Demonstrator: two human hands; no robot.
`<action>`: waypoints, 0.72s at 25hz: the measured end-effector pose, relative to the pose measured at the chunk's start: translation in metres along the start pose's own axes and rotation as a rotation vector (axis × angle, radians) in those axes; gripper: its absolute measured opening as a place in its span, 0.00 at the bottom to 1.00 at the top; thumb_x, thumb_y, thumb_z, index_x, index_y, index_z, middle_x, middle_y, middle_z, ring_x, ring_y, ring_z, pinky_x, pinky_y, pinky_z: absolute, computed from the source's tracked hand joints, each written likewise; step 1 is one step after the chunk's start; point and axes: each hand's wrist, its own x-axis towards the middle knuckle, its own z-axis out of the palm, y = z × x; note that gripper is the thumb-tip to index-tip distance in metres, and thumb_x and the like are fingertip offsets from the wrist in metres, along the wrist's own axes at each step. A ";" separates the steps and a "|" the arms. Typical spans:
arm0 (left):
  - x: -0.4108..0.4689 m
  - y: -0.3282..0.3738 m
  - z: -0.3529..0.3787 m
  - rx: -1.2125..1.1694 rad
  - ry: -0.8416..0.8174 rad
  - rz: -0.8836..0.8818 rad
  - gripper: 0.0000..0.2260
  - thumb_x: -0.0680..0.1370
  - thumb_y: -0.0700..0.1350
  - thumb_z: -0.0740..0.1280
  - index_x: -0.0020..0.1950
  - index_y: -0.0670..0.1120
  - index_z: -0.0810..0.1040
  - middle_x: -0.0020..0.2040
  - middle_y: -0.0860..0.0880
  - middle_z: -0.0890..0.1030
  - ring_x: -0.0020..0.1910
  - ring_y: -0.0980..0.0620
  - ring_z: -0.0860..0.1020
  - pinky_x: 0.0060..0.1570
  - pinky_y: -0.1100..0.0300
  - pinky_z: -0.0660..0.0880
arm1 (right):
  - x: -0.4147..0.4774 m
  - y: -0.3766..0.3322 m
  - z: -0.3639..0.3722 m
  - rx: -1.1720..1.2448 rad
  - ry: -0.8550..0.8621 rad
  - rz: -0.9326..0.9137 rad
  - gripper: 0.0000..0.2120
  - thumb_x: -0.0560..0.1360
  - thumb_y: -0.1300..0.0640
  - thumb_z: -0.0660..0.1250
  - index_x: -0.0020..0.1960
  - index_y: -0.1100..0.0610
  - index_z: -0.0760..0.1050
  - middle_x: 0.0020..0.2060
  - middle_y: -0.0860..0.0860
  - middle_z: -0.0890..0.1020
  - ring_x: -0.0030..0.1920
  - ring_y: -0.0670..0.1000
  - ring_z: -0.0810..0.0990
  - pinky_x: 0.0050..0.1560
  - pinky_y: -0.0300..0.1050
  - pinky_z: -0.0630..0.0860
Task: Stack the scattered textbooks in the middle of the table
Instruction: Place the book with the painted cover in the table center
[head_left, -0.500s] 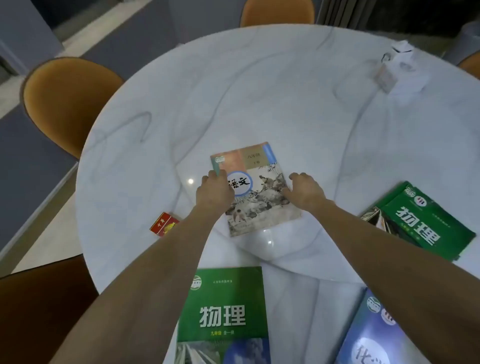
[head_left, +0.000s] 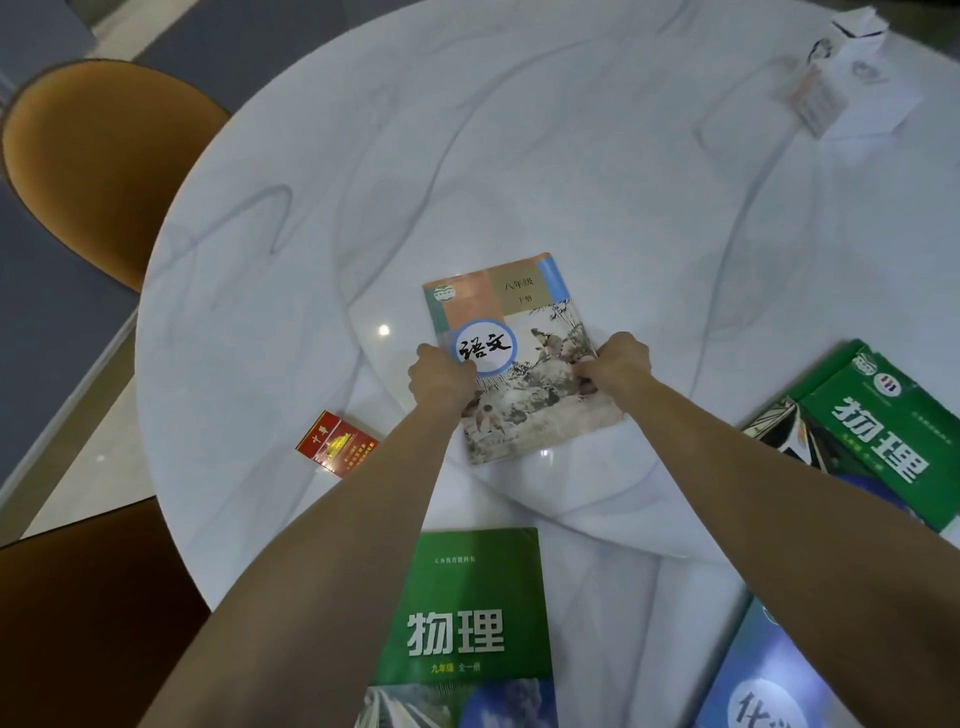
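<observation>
Both hands have slid toward six o'clock on the painted-cover Chinese textbook (head_left: 519, 358), left hand (head_left: 440, 379) and right hand (head_left: 618, 364) pinching its side edges, squaring it at the white marble surface's (head_left: 519, 156) centre; stack's base is set.

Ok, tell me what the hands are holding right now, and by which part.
Both hands hold the Chinese textbook at the table's middle: left hand on its left edge, right hand on its right edge.

Grey-veined white marble bench (head_left: 571, 156); green textbooks near (head_left: 467, 597) and right (head_left: 883, 426), a red-and-gold packet (head_left: 336, 443) left, orange chair (head_left: 98, 161) beyond.
</observation>
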 end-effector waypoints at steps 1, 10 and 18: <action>0.002 0.000 -0.001 -0.028 -0.003 -0.028 0.13 0.74 0.41 0.66 0.56 0.35 0.72 0.51 0.35 0.77 0.46 0.41 0.79 0.41 0.51 0.79 | 0.001 0.000 0.000 0.028 -0.014 0.020 0.11 0.66 0.58 0.75 0.37 0.63 0.74 0.41 0.59 0.83 0.45 0.57 0.82 0.40 0.46 0.79; -0.003 0.014 -0.006 -0.157 -0.021 0.128 0.05 0.79 0.37 0.59 0.55 0.39 0.68 0.57 0.37 0.75 0.43 0.46 0.71 0.40 0.56 0.70 | -0.013 0.005 -0.024 0.284 -0.170 0.053 0.16 0.70 0.65 0.72 0.29 0.58 0.68 0.28 0.53 0.72 0.27 0.48 0.70 0.23 0.38 0.64; -0.008 0.058 0.027 -0.232 -0.119 0.251 0.12 0.79 0.34 0.57 0.62 0.40 0.67 0.58 0.39 0.75 0.46 0.46 0.72 0.34 0.60 0.69 | -0.011 0.041 -0.070 0.550 0.054 0.060 0.10 0.68 0.63 0.74 0.40 0.57 0.72 0.36 0.53 0.75 0.40 0.54 0.73 0.33 0.41 0.69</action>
